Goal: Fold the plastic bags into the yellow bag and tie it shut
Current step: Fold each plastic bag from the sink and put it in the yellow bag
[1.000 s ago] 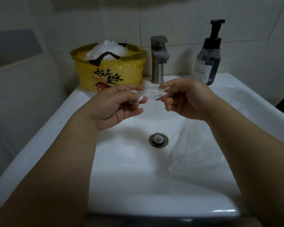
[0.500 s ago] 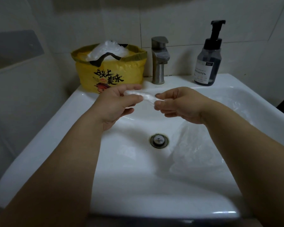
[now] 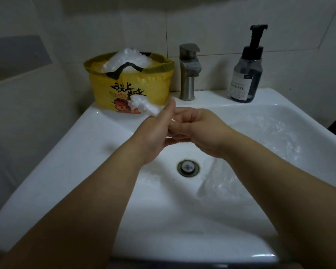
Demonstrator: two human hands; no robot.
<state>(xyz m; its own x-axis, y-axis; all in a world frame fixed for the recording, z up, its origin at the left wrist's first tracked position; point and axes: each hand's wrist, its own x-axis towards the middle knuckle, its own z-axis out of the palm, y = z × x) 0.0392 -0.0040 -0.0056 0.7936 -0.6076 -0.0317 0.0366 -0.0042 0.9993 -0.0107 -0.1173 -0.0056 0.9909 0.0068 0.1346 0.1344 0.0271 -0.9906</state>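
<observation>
A yellow bag (image 3: 155,84) with black handles stands on the sink's back left corner, and white plastic bags (image 3: 127,58) bulge out of its open top. Over the basin my left hand (image 3: 153,133) grips a twisted clear plastic bag (image 3: 144,105), whose bunched end sticks up past the thumb in front of the yellow bag. My right hand (image 3: 202,129) meets the left, its fingers curled and pinching the same bag's other end, which is hidden between the hands. Another clear plastic bag (image 3: 260,152) lies crumpled in the right side of the basin.
The white sink (image 3: 85,171) has a metal drain (image 3: 188,167) in its middle. A steel faucet (image 3: 188,72) stands at the back centre. A dark pump bottle (image 3: 246,74) stands at the back right. Tiled wall runs behind.
My hands came together and moved slightly away from me. The bag stretched between them is now gathered, its bunched end poking out above my left thumb.
</observation>
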